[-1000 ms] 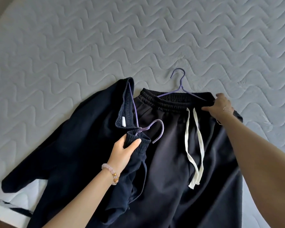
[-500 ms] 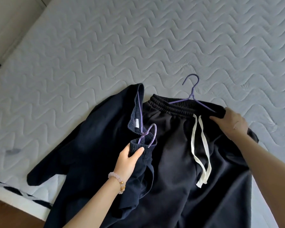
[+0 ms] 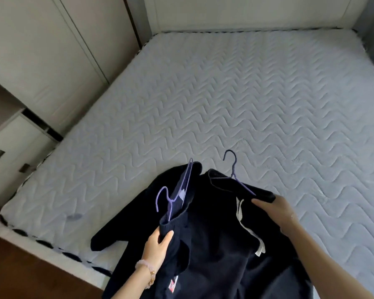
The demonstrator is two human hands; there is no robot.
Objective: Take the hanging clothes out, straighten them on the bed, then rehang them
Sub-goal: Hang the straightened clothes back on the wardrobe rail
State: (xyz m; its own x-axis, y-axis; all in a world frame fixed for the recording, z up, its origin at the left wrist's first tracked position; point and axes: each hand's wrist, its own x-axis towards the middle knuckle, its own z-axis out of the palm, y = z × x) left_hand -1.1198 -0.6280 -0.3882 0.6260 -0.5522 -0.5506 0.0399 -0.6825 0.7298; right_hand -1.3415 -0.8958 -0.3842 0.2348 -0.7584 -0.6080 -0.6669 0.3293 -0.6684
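Note:
Two dark navy garments lie at the near edge of the bed [image 3: 225, 93]. My left hand [image 3: 158, 244] grips the neck of the navy sweatshirt [image 3: 138, 212], which carries a purple hanger [image 3: 171, 199] with its hook raised. My right hand [image 3: 276, 210] grips the right end of the waistband of the navy drawstring trousers [image 3: 216, 244]. A second purple hanger [image 3: 235, 175] sits in that waistband, its hook pointing away from me. White drawstrings [image 3: 246, 227] hang down the trousers' front.
The quilted grey mattress stretches far ahead and to the right. White wardrobe doors [image 3: 52, 50] and a drawer unit [image 3: 7, 152] stand along the left side. Dark wooden floor [image 3: 30, 272] shows at the lower left. A white headboard [image 3: 246, 14] closes the far end.
Both garments have lifted toward me off the mattress while my hands kept their grips. The sweatshirt's hanger hook now stands up. My head has tilted up, showing the wardrobe and headboard.

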